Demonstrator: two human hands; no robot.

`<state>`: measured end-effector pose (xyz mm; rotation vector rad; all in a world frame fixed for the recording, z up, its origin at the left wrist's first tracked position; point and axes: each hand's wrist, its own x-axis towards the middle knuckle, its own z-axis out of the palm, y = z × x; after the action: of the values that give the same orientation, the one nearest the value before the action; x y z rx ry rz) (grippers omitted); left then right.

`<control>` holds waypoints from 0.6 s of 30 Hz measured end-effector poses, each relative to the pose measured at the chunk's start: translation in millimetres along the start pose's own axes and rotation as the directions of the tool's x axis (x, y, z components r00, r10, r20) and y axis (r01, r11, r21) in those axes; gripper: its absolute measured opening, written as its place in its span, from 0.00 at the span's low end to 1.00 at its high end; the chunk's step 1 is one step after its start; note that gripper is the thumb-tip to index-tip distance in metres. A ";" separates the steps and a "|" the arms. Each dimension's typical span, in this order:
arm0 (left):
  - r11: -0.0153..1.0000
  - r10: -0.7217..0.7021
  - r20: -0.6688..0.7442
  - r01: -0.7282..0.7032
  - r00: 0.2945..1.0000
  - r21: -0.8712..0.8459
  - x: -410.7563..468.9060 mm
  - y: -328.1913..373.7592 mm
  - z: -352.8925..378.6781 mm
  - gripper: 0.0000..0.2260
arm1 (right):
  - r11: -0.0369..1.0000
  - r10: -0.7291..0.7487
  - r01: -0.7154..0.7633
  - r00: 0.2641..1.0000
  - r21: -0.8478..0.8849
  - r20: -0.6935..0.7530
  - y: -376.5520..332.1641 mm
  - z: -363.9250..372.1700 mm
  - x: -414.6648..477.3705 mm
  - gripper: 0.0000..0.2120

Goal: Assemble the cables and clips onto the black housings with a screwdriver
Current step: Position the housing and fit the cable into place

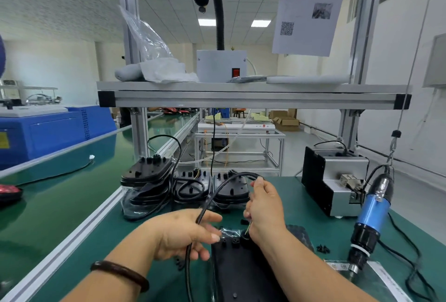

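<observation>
A black housing [237, 268] lies flat on the green mat in front of me, its near end cut off by the frame. My left hand [185, 235] grips a black cable [218, 192] that arcs up and over to my right hand [261, 207]. The right hand pinches the cable's end, and thin coloured wires run down from it to the housing's far end. A blue electric screwdriver [370, 219] hangs from a cord at the right, tip down above the mat. Several small black clips [323, 249] lie loose right of the housing.
Stacks of black housings with cables [149, 181] stand behind my hands, some in clear bags. A grey screw feeder box [335, 181] sits at the right rear. An aluminium shelf frame [253, 99] spans overhead. A green conveyor belt [60, 186] runs along the left.
</observation>
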<state>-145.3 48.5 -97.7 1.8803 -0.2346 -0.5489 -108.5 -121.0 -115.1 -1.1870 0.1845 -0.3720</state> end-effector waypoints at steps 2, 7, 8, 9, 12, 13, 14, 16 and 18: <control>0.992 0.102 -0.144 -0.111 0.984 -0.054 -5.9 6.1 -11.8 0.12 | 0.999 0.026 -0.027 0.999 -0.033 -0.028 -3.2 -3.4 0.3 0.14; 0.953 0.300 -0.323 -0.295 0.897 0.065 -16.6 42.8 -37.4 0.10 | 0.828 -0.221 0.297 0.952 -0.476 0.211 -38.1 -11.3 -2.0 0.10; 0.941 0.336 -0.300 -0.307 0.893 0.141 -15.8 51.2 -35.7 0.09 | 0.675 -0.323 0.452 0.892 -0.583 0.318 -45.8 -10.0 -3.0 0.15; 0.927 0.366 -0.278 -0.321 0.888 0.195 -14.2 59.8 -33.3 0.09 | 0.490 -0.409 0.586 0.808 -0.645 0.423 -54.0 -6.7 -5.2 0.18; 0.900 0.428 -0.255 -0.382 0.867 0.211 -7.8 80.9 -29.4 0.08 | 0.175 -0.496 0.772 0.605 -0.610 0.623 -76.1 6.4 -7.7 0.15; 0.901 0.431 -0.249 -0.397 0.867 0.177 -8.7 83.5 -31.2 0.08 | 0.183 -0.490 0.779 0.601 -0.599 0.632 -82.1 7.4 -5.1 0.14; 0.904 0.427 -0.236 -0.407 0.873 0.129 -10.8 82.4 -34.5 0.10 | 0.213 -0.494 0.773 0.613 -0.597 0.617 -87.2 5.9 -0.5 0.14; 0.918 0.388 -0.208 -0.398 0.898 -0.005 -16.1 68.6 -43.5 0.13 | 0.330 -0.551 0.735 0.660 -0.592 0.511 -95.1 -3.9 11.6 0.17; 0.922 0.325 -0.210 -0.358 0.922 -0.146 -20.5 42.4 -51.8 0.15 | 0.475 -0.615 0.676 0.713 -0.563 0.338 -98.9 -16.8 23.3 0.18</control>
<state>-134.2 84.3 -38.5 1.6504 -0.3721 -0.1506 -110.9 -176.3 -28.3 -1.9823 -0.2739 -0.9913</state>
